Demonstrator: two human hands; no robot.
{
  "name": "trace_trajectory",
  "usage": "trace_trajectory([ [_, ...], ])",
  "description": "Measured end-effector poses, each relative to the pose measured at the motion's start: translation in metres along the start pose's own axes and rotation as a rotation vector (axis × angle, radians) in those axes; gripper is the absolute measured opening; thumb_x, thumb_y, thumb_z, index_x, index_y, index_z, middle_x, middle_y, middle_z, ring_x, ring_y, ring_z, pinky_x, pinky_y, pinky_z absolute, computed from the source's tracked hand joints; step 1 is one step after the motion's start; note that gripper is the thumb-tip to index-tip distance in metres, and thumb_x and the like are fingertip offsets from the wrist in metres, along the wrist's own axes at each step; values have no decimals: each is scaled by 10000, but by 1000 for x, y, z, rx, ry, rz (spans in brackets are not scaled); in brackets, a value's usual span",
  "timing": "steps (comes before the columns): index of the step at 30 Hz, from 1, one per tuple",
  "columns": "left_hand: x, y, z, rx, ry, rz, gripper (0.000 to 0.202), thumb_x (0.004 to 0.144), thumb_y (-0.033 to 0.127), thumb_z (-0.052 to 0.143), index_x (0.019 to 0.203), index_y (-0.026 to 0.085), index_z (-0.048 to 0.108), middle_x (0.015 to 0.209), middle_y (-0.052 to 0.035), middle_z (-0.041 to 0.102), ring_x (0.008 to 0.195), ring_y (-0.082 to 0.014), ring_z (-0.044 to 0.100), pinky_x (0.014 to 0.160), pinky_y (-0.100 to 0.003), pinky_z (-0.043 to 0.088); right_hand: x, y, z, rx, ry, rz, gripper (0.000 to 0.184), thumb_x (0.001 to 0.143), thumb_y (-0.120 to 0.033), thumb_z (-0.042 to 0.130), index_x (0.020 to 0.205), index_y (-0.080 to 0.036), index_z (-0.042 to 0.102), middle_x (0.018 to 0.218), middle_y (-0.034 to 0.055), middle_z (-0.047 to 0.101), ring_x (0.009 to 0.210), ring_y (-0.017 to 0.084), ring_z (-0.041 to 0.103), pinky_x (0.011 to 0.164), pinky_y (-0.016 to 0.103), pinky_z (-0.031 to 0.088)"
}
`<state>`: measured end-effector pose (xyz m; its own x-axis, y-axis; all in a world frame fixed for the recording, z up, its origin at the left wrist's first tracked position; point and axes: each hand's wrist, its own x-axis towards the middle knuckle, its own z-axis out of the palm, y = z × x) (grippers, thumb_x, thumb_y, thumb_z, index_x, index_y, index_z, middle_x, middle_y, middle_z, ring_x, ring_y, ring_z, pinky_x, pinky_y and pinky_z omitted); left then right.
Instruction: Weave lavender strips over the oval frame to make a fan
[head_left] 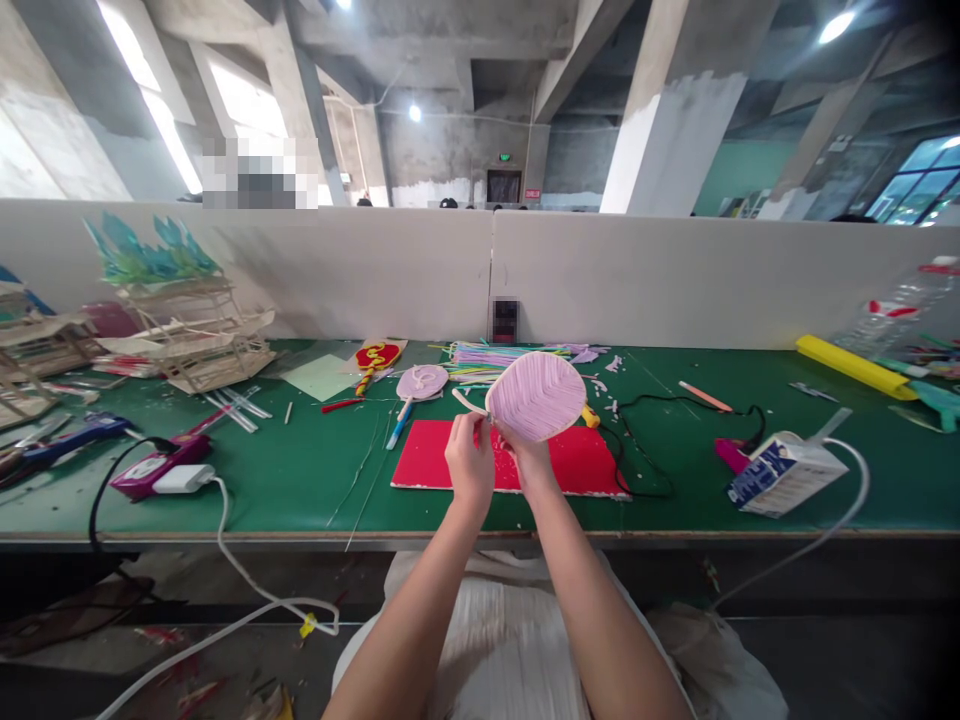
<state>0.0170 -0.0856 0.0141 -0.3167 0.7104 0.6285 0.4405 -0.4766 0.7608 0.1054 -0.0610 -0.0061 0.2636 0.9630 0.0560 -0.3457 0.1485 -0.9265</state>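
A lilac leaf-shaped fan (537, 396) with ribbed veins and a pale rim is held up above a red board (427, 455). My right hand (529, 462) grips the fan by its lower edge near the base. Close beside it, the fingers of my left hand (470, 462) are pinched at the fan's base, on a pale curved strip (469, 403) that sticks out to the left. The exact fingertip contact is partly hidden. Behind my left hand lies a smaller lilac round fan (421, 382) with a blue handle.
Pastel strips (480, 362) lie behind the board. A red-and-yellow ornament (377, 356) is at back left, near a stick model (202, 320). A magenta power strip (161, 468) sits at left. On the right are a carton (784, 475), black cable (660, 480) and yellow bar (855, 367).
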Motion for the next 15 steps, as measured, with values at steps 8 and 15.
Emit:
trace_trajectory([
  [8,1,-1,-3,41,44,-4,93,856,181,475,816,209,554,784,-24,596,704,-147,583,648,-230,432,1,-1,1,-1,-27,-6,397,490,-397,809,762,-179,617,690,10,616,595,132,532,531,254,435],
  [15,-2,-3,0,83,45,67,101,875,195,476,828,212,564,773,-24,602,713,-153,579,661,-237,434,1,-1,1,32,-24,23,384,488,-388,800,747,-186,602,682,-7,610,575,120,535,538,254,428],
])
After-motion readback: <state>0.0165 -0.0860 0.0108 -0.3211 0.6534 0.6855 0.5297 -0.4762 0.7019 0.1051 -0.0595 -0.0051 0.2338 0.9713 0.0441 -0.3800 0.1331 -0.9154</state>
